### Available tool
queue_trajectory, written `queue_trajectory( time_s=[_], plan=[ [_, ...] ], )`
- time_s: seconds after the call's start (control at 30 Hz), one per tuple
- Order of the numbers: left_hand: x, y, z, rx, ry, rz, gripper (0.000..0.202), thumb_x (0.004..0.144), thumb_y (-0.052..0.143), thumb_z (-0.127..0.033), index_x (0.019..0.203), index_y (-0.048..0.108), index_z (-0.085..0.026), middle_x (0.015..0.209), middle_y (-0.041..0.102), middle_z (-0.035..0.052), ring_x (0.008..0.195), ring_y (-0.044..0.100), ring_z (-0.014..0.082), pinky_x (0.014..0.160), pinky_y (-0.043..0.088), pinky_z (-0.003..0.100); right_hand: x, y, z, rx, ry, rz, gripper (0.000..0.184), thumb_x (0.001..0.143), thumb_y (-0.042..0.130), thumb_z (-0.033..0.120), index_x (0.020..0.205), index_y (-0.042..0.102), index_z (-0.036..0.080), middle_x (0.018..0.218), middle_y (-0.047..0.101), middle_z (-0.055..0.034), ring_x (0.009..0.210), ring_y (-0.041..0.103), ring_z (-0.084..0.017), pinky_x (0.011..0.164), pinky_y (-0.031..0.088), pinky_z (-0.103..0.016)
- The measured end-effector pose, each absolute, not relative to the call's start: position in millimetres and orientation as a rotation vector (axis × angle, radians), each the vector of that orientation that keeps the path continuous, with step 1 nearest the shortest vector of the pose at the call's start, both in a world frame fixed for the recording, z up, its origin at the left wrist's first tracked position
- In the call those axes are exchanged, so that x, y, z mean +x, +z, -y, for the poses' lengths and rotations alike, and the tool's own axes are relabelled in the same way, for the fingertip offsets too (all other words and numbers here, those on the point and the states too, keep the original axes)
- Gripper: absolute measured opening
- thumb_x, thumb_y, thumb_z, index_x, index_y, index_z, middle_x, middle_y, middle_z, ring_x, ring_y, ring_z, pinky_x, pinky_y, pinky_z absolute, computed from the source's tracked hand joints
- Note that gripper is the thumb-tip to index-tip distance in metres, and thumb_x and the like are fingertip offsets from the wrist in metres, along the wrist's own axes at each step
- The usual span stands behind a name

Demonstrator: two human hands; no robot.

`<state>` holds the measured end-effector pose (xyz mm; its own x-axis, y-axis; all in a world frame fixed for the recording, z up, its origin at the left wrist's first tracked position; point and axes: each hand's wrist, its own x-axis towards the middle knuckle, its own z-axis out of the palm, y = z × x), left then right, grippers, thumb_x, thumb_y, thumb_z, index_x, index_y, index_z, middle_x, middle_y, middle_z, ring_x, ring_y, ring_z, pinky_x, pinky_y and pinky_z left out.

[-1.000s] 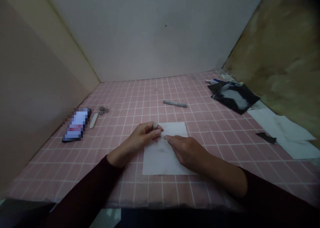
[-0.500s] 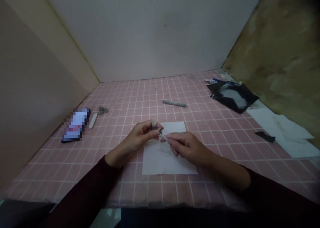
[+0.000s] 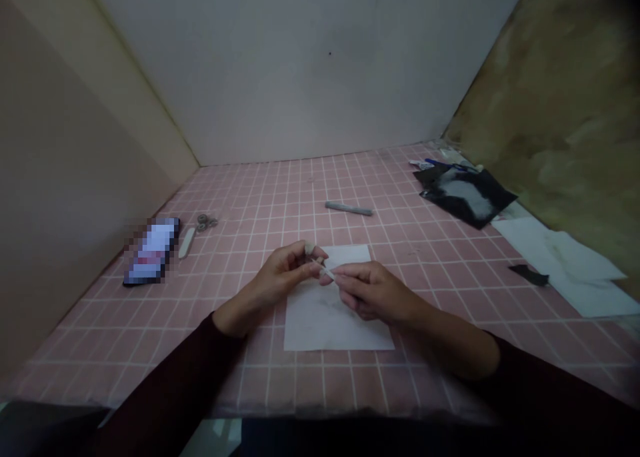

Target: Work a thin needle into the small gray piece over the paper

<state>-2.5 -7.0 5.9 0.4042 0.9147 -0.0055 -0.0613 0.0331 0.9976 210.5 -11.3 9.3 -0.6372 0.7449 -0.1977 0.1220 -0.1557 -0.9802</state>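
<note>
- Since a second ago my right hand [image 3: 377, 290] has curled, baring more of a thin white stick [image 3: 327, 273].
- My left hand [image 3: 286, 268]: fingers gathered; whether they pinch anything, I can't tell.
- The stick slants from beside my left thumb nearer, rightward, into my right hand's pinch.
- Underneath: rectangular white paper [image 3: 320, 327], pink white-gridded cloth [image 3: 260, 203]; behind, a pale wall [image 3: 300, 90].

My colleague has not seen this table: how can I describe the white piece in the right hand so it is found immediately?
On the white-lined pink tablecloth, find the white sheet near the middle of the front edge. Over it, the right hand pinches a slim white piece that points toward the left hand. Unlike the sheet, it is narrow and held, not lying flat.
</note>
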Motion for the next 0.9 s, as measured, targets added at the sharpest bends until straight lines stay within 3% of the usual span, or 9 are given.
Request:
queue_trajectory(
  time_s=[0.1,0.2,0.3,0.47,0.57,0.7,0.77,0.83,0.9],
  plan=[
    [-3,4,6,1.338,0.900,-0.942,0.019,0.086,0.069,-0.029,0.098,0.065,-0.015,0.082,0.063,0.0006,0.072,0.059,0.0099,0.071,0.044,0.024,210,1,17,-0.892,1.241,2.075,0.025,0.095,0.045,0.025,0.097,0.068,0.016,0.069,0.060,-0.0022,0.060,0.052,-0.013,0.060,0.043,-0.027],
    [-4,2,5,1.343,0.850,-1.014,0.017,0.086,0.069,-0.029,0.091,0.066,-0.013,0.074,0.059,-0.0012,0.065,0.053,0.0080,0.064,0.040,0.022,211,-4,19,-0.859,0.952,2.215,0.025,0.092,0.044,0.019,0.099,0.068,0.016,0.084,0.067,-0.0087,0.075,0.059,-0.018,0.074,0.046,-0.034],
    [-5,1,4,1.345,0.821,-0.928,0.018,0.086,0.069,-0.028,0.096,0.065,-0.014,0.080,0.066,0.0016,0.074,0.060,0.0114,0.071,0.044,0.025,211,0,16,-0.941,1.310,2.036,0.025,0.095,0.044,0.026,0.089,0.067,0.016,0.066,0.058,-0.0016,0.056,0.050,-0.012,0.059,0.043,-0.027],
    [-6,3,5,1.334,0.873,-0.870,0.021,0.085,0.071,-0.026,0.102,0.063,-0.016,0.090,0.068,0.0033,0.084,0.063,0.0133,0.077,0.047,0.026,211,16,10,-1.010,2.150,1.280,0.023,0.092,0.053,0.036,0.094,0.064,0.016,0.058,0.041,0.0081,0.041,0.015,-0.003,0.040,0.015,-0.019],
    [-6,5,5,1.334,0.859,-0.871,0.021,0.086,0.069,-0.028,0.102,0.062,-0.015,0.089,0.066,0.0030,0.082,0.064,0.0135,0.076,0.047,0.027,210,15,12,-1.001,2.097,1.379,0.024,0.093,0.052,0.036,0.096,0.065,0.015,0.057,0.042,0.0074,0.040,0.020,-0.004,0.040,0.017,-0.019],
    [-6,5,4,1.384,0.821,-0.911,0.021,0.087,0.068,-0.031,0.098,0.063,-0.014,0.083,0.064,0.0014,0.073,0.060,0.0114,0.071,0.045,0.026,210,2,18,-0.904,1.381,2.002,0.022,0.094,0.048,0.026,0.092,0.067,0.017,0.067,0.058,-0.0009,0.056,0.048,-0.011,0.058,0.041,-0.025],
    [-7,4,3,1.412,0.782,-0.960,0.021,0.087,0.068,-0.033,0.094,0.065,-0.014,0.077,0.061,-0.0003,0.066,0.054,0.0097,0.066,0.042,0.024,211,-1,20,-0.866,1.115,2.136,0.019,0.092,0.049,0.021,0.092,0.068,0.017,0.078,0.064,-0.0050,0.070,0.055,-0.015,0.070,0.045,-0.030],
    [-7,3,3,1.413,0.752,-0.959,0.021,0.087,0.067,-0.033,0.093,0.065,-0.013,0.076,0.062,0.0002,0.067,0.055,0.0105,0.067,0.042,0.025,211,0,18,-0.901,1.205,2.114,0.020,0.093,0.048,0.022,0.089,0.068,0.017,0.074,0.062,-0.0038,0.066,0.054,-0.014,0.066,0.044,-0.028],
    [-7,2,3,1.381,0.760,-0.901,0.021,0.086,0.068,-0.032,0.097,0.064,-0.014,0.082,0.065,0.0027,0.074,0.059,0.0124,0.071,0.044,0.026,212,5,13,-0.984,1.588,1.916,0.025,0.095,0.046,0.027,0.084,0.066,0.015,0.061,0.052,0.0017,0.049,0.040,-0.009,0.051,0.036,-0.023]
  ],
)
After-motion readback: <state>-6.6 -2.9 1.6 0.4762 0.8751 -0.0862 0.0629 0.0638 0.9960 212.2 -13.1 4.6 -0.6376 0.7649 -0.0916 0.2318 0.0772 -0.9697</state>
